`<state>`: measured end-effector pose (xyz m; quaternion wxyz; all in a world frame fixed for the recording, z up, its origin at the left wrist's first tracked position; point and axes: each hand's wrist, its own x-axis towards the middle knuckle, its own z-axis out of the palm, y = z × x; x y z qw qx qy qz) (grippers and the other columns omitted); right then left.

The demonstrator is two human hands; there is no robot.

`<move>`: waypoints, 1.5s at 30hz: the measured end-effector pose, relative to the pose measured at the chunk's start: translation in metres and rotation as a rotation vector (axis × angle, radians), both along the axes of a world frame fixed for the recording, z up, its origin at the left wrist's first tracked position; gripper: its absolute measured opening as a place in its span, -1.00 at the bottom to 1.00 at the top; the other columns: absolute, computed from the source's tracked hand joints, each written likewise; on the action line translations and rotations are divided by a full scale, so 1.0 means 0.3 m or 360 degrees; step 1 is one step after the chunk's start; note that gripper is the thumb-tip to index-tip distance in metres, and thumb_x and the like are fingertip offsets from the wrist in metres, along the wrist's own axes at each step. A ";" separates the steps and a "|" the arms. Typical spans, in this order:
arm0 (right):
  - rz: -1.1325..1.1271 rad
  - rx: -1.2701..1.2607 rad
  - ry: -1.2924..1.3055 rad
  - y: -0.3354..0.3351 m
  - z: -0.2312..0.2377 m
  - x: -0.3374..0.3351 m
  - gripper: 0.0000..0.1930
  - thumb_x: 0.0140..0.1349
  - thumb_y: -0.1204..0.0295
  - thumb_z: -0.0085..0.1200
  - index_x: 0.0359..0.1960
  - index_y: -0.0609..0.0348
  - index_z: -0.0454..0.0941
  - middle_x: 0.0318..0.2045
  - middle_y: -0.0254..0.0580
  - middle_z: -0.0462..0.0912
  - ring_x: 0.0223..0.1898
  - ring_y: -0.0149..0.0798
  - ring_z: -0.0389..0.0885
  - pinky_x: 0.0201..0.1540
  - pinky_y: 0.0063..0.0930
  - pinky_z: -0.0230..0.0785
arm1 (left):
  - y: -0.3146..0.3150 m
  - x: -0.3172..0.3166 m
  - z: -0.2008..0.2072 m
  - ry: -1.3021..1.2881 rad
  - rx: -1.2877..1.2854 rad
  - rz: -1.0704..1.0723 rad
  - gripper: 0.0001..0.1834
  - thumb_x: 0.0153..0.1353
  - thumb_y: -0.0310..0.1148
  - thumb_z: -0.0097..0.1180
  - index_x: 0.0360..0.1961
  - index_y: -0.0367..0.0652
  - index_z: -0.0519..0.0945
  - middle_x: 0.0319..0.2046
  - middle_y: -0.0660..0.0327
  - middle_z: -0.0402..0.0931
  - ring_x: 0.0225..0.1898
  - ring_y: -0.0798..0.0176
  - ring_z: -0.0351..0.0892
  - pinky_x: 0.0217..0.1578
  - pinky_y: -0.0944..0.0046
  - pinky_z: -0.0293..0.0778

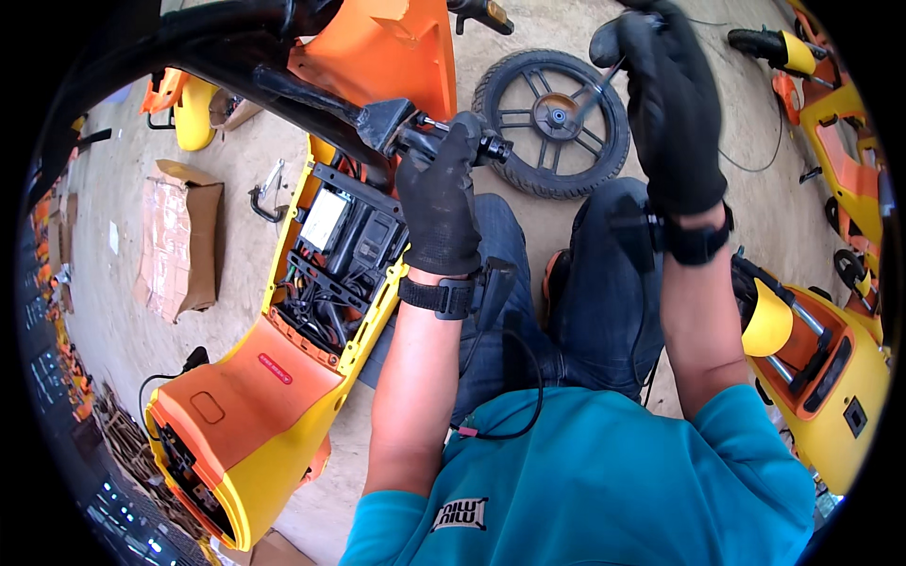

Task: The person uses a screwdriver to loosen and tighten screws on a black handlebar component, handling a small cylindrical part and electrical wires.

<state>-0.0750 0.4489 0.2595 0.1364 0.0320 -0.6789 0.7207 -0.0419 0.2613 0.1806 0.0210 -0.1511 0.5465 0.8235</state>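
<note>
My left hand (442,203), in a black glove, is closed round a dark cylindrical part (494,149). The part lies against the metal bracket (385,124) at the end of a black frame tube (316,102). Higher up on the right, my gloved right hand (672,113) is closed on a thin-shafted tool (604,81). Motion smears the tool, so its exact kind is unclear; its shaft slants down toward the wheel. Beyond my knees a black spoked wheel (483,94) lies flat on the floor, apart from both hands.
On the left stands a yellow-and-orange scooter body (274,406) with wiring and a black box (377,236) in its open bay. A cardboard box (179,241) sits farther left. An orange panel (401,61) rises ahead. More yellow scooter bodies (840,424) line the right.
</note>
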 end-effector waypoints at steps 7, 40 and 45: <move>0.0931 0.1245 0.0021 -0.071 -0.219 -0.076 -0.76 0.30 0.42 0.00 -0.05 0.16 0.57 -0.14 -0.15 0.58 -0.11 -0.24 0.53 0.00 -0.37 0.38 | 0.012 -0.002 -0.002 0.0044 0.0121 0.0072 -0.83 0.26 -0.29 0.20 -0.24 -0.16 0.64 -0.46 0.38 0.55 -0.57 0.52 0.36 -0.52 0.48 0.21; 0.0946 0.1159 0.0222 -0.236 -0.199 -0.064 -0.66 0.14 0.48 0.04 -0.01 0.15 0.57 -0.19 -0.11 0.66 -0.14 -0.07 0.59 -0.06 -0.32 0.43 | -0.040 0.000 0.017 -0.0010 -0.0172 -0.0153 -0.70 0.14 -0.43 0.23 -0.10 -0.32 0.60 -0.25 0.22 0.64 -0.23 0.38 0.58 -0.16 0.38 0.48; 0.0885 0.1102 0.0148 -0.217 -0.186 -0.026 -0.67 0.14 0.49 0.04 -0.02 0.18 0.55 -0.15 -0.09 0.61 -0.07 -0.06 0.55 -0.02 -0.30 0.41 | -0.030 0.004 0.032 0.0082 -0.0108 -0.0223 -0.76 0.18 -0.41 0.18 -0.13 -0.22 0.61 -0.37 0.35 0.57 -0.41 0.51 0.47 -0.39 0.48 0.36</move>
